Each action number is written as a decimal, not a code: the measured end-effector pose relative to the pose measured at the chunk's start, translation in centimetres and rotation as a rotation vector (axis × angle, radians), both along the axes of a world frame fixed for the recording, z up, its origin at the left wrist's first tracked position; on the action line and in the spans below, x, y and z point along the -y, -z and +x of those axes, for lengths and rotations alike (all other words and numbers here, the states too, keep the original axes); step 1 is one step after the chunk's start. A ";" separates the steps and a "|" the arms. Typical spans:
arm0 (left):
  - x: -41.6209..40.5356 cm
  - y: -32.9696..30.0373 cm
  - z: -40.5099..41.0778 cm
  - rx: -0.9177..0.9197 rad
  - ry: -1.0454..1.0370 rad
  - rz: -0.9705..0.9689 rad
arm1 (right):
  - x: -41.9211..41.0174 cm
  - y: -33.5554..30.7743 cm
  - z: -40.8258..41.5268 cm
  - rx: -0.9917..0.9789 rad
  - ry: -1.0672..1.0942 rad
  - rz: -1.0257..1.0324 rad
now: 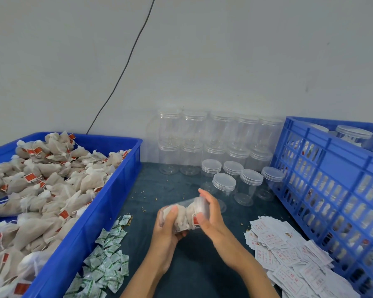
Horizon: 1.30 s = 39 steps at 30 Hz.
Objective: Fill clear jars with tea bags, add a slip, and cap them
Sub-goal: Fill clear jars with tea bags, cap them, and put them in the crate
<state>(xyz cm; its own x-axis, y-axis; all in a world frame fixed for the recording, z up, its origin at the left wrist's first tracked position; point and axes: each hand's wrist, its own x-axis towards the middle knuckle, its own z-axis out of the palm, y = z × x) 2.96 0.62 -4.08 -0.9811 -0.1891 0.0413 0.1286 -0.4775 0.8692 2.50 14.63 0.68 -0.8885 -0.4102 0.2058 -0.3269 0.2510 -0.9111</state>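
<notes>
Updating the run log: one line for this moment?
step: capping | left hand: grips clear plastic jar of tea bags | right hand: on its lid end

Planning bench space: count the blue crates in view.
2. A solid-walled crate at left holds loose tea bags; a slotted crate at right holds capped jars. Others may sit outside the frame.

Dark table: bins, jars, slips

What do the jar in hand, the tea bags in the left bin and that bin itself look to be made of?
Jar: clear, glossy plastic by the look; the bags inside show through its wall.
Tea bags: matt off-white mesh or filter paper, hard to tell which, with strings and red tags.
Left bin: opaque blue moulded plastic with a slight sheen.
</notes>
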 end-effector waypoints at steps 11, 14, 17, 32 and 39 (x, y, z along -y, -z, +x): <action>0.1 0.1 0.0 0.002 -0.005 -0.034 | -0.5 0.4 0.1 -0.314 0.142 0.247; 0.1 0.3 -0.1 0.001 0.012 -0.014 | -0.4 0.4 0.2 -0.378 0.141 0.293; 0.2 0.0 0.1 -0.024 -0.003 -0.028 | 0.4 0.3 0.4 -0.288 0.163 0.224; -0.3 -2.2 0.8 -0.066 0.006 0.160 | 1.6 -3.3 0.2 -0.078 0.143 0.096; -2.0 -6.1 0.7 -0.020 0.178 0.487 | 0.0 -7.6 -0.4 0.096 0.183 -0.159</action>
